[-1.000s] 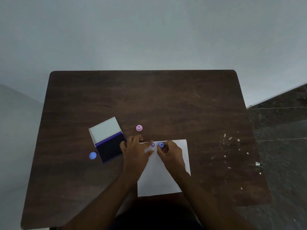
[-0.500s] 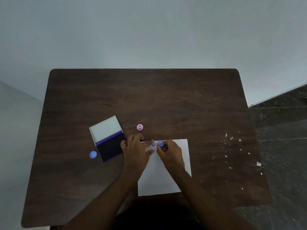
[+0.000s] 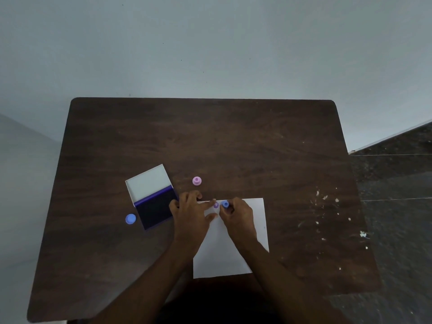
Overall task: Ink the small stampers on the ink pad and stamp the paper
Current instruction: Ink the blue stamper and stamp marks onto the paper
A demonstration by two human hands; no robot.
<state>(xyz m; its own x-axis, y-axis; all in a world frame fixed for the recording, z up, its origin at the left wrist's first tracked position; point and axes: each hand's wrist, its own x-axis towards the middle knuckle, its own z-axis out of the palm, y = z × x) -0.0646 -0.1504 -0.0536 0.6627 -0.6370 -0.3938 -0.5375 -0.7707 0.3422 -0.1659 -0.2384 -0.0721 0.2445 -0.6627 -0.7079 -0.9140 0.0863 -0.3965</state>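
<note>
A white sheet of paper (image 3: 236,258) lies on the dark wooden table (image 3: 233,141) in front of me. My right hand (image 3: 238,218) pinches a small blue stamper (image 3: 225,204) and holds it down on the paper's top edge. Just left of it sits a small purple mark (image 3: 216,205) on the paper. My left hand (image 3: 190,213) rests flat with fingers spread, pressing the paper's top left corner. The open ink pad (image 3: 155,208), dark blue with a white lid (image 3: 148,182), sits left of my left hand.
A pink stamper (image 3: 196,181) stands on the table above my left hand. A blue cap or stamper (image 3: 130,218) lies left of the ink pad. White specks (image 3: 327,206) dot the table's right side. The wall is behind and dark floor is at the right.
</note>
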